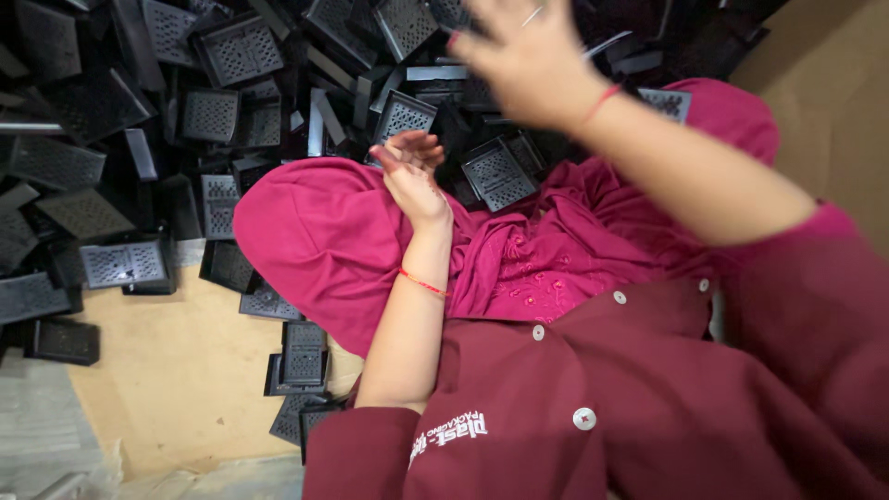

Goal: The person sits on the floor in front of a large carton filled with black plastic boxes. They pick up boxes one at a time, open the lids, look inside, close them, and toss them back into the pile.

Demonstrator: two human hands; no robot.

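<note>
Hands (414, 176) over black trays (498, 173), apparently empty

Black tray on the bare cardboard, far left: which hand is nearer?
Left. Left hand rests right of the tray on pink cloth; right hand is farther, over the pile.

This looks like a factory or packing workshop. A big heap of the same black plastic trays (222, 120) with little holes fills the floor from nine o'clock up to twelve o'clock. Flat brown cardboard (176, 370) lies under them at seven o'clock. The person wears a dark red work coat (593, 398) with buttons at five o'clock.
</note>
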